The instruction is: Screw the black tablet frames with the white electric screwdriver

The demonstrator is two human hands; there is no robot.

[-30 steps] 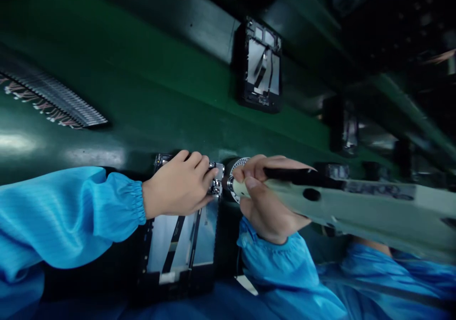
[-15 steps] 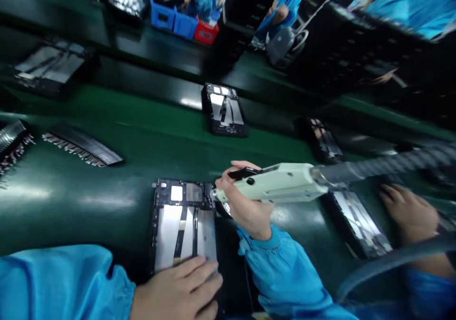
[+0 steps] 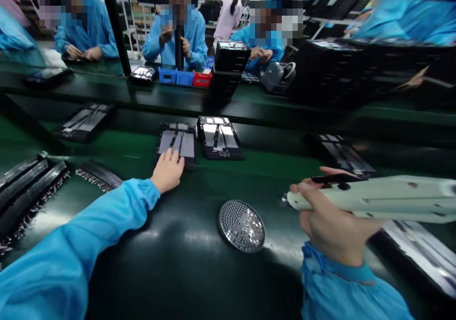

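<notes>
My left hand reaches forward, its spread fingers lying on the lower edge of a flat black device with its insides bare, like an opened tablet. A second such device lies just to its right. My right hand is wrapped round a pale green electric screwdriver, whose tip points left above the table. Between my hands lies a round dish with a grid of holes and small shiny pieces, probably screws. Under the screwdriver, another opened device is partly hidden.
Black strips with fringed edges lie at the left. More opened devices rest along the far strip. Behind stand blue bins, a red bin and tall black stacks. Several people in blue sit across the table.
My left hand has moved forward, and the device from in front of me now lies beside the far one. My right hand has drawn the screwdriver rightward, uncovering the dish. My view has tilted up.
</notes>
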